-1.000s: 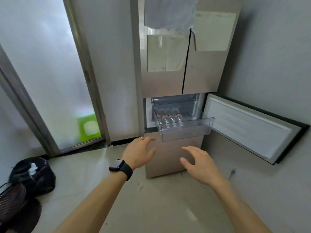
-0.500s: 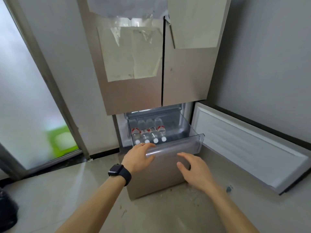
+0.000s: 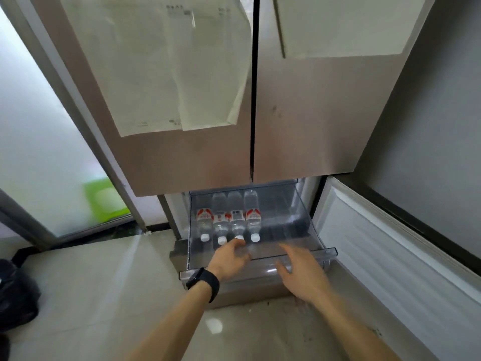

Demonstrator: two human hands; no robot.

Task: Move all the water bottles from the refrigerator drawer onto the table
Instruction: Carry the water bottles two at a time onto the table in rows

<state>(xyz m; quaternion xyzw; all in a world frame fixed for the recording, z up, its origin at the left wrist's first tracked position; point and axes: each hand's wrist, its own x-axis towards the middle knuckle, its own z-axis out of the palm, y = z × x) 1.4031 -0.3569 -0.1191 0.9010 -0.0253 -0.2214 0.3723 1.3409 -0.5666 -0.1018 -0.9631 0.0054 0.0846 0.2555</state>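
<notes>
Bottles [image 3: 229, 220] are lying side by side in the clear plastic drawer [image 3: 299, 217] at the bottom of the fridge, four of them, with white caps pointing toward the person. They are sitting on the left side of the drawer. No table is showing anywhere.

The left hand [image 3: 230, 259] is reaching over the drawer's front edge, very near the caps. Its grip is looking loosely spread and is not holding anything yet, though it is blurry. The right hand [image 3: 299, 272] is hanging open just in front of the drawer, fingers spread, holding nothing.

Trouble could be coming in a few ways. The bottles are round and smooth, so they are likely to roll when one is pulled out. Cold plastic may be wet and slippery, so a bottle grabbed only by its small cap could be slipping out and dropping onto the hard shiny floor [image 3: 104, 295]. The drawer is thin and see-through, so leaning on its edge could be bending it. The open fridge door [image 3: 390, 256] is sticking out on the right and could be bumping an arm.
</notes>
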